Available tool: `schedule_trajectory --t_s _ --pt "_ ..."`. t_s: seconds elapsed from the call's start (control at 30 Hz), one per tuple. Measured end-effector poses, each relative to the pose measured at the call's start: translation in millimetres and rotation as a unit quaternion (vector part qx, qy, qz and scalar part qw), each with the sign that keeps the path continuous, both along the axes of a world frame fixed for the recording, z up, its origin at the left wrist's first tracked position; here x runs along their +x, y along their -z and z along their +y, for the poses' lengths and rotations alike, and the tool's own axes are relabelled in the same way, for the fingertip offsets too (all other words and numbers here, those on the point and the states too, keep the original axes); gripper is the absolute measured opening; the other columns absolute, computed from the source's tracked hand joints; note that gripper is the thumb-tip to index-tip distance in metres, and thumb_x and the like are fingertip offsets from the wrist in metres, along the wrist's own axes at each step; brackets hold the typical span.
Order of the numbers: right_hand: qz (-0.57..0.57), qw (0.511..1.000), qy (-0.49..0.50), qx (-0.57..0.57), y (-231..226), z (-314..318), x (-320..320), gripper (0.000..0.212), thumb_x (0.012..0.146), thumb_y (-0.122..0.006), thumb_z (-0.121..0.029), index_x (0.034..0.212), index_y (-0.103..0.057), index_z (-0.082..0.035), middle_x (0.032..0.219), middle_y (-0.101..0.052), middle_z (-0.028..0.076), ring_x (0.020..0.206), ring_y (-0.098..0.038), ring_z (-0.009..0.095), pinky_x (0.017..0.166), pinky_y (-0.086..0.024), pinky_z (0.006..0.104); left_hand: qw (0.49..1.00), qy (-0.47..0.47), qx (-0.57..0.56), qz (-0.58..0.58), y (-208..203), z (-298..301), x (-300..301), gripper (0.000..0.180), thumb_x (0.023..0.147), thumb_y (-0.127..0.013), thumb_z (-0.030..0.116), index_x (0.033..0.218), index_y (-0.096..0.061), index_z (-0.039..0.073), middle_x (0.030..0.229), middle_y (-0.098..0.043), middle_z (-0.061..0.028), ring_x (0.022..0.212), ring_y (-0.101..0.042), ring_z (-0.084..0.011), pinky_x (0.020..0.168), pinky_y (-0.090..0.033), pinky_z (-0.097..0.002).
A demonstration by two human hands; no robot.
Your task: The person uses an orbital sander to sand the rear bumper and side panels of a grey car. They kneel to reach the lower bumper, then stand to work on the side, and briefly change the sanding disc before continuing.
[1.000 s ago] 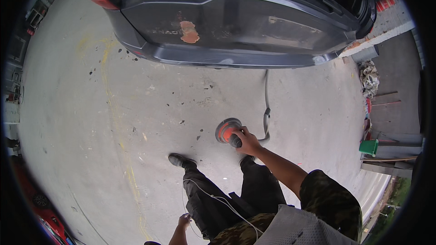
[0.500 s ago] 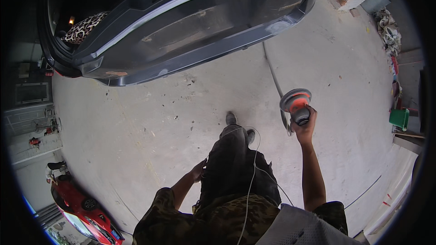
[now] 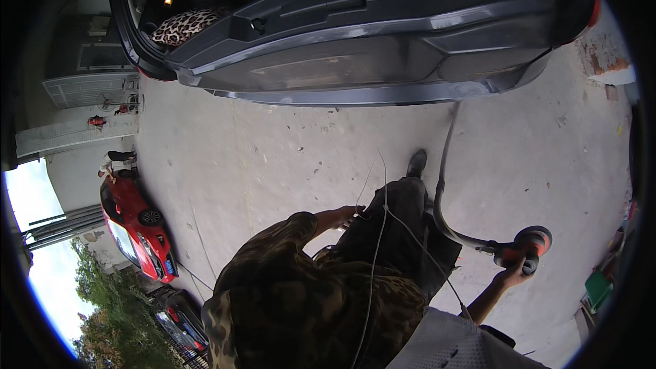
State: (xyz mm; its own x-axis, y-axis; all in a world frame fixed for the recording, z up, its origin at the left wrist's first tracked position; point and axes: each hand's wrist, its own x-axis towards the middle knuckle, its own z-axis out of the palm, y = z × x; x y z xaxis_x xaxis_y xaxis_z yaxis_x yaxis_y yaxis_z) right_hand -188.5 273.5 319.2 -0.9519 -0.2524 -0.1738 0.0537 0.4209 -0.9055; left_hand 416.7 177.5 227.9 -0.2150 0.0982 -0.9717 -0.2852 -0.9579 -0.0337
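An orange and black disc sander is out to the right, with its round pad tilted up. My right hand is wrapped round its body. From the sander a grey hose curves left and then away toward the car. My left hand is beside my left thigh, its fingers curled; a small pale thing shows at them, too small to make out. Ahead, the dark grey bumper of a car with its back open shows dull, scuffed patches.
A leopard-print cushion lies in the car's open back. Thin white cables hang down across my front. A red car stands at the left, with a person near it. A green bin is at the far right.
My view has turned, so the bumper now lies more level and further right. My right hand has swung the sander outward, lower and to the right. My legs have shifted right.
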Motion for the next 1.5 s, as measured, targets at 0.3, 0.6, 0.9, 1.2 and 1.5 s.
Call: schedule_trajectory --t_s 0.3,0.6,0.9,1.2,1.5 --pt "-0.012 0.997 -0.025 -0.075 -6 -31 -93 0.071 0.086 -0.085 -0.014 0.145 -0.048 0.004 0.139 -0.061 0.020 0.122 -0.064 0.030 0.109 -0.050 0.0468 0.861 0.092 -0.409 -0.289 -42 -88 -77 0.056 0.100 -0.061 0.030 0.152 -0.054 0.009 0.116 -0.076 -0.0135 0.103 -0.071 -0.0229 0.089 -0.054 -0.0395" --pt "0.144 0.967 -0.106 -0.182 -129 -66 -286 0.081 0.086 -0.084 -0.013 0.154 -0.044 0.001 0.149 -0.053 0.021 0.133 -0.056 0.032 0.115 -0.045 0.0483 0.834 0.280 -0.445 -0.167 -35 56 -237 0.048 0.103 -0.059 0.036 0.140 -0.063 0.006 0.132 -0.070 -0.0244 0.125 -0.065 -0.0415 0.106 -0.052 -0.0477" --pt "0.233 0.927 -0.039 -0.290 -296 -103 -417 0.070 0.085 -0.085 -0.015 0.144 -0.051 0.004 0.131 -0.065 0.019 0.111 -0.068 0.029 0.093 -0.062 0.0422 0.750 0.240 -0.553 -0.273 -110 -48 -358 0.052 0.100 -0.064 0.030 0.149 -0.055 0.014 0.136 -0.068 -0.0188 0.126 -0.065 -0.0387 0.102 -0.055 -0.0503" --pt "0.303 0.926 -0.154 -0.168 -258 -168 -467 0.075 0.088 -0.084 -0.016 0.152 -0.049 -0.001 0.153 -0.052 0.019 0.131 -0.056 0.032 0.114 -0.046 0.0478 0.307 0.273 -0.768 -0.492 -234 -350 -437 0.075 0.103 -0.060 0.036 0.164 -0.031 0.002 0.173 -0.030 -0.0161 0.161 -0.026 -0.0329 0.125 -0.027 -0.0552" --pt "0.181 0.968 -0.105 -0.137 -206 -241 -533 0.071 0.089 -0.083 -0.011 0.151 -0.048 0.001 0.145 -0.058 0.021 0.124 -0.062 0.033 0.111 -0.051 0.0496 0.376 0.309 -0.700 -0.523 -223 -405 -492 0.079 0.106 -0.053 0.041 0.166 -0.025 -0.001 0.174 -0.023 -0.0196 0.163 -0.018 -0.0375 0.127 -0.013 -0.0626"
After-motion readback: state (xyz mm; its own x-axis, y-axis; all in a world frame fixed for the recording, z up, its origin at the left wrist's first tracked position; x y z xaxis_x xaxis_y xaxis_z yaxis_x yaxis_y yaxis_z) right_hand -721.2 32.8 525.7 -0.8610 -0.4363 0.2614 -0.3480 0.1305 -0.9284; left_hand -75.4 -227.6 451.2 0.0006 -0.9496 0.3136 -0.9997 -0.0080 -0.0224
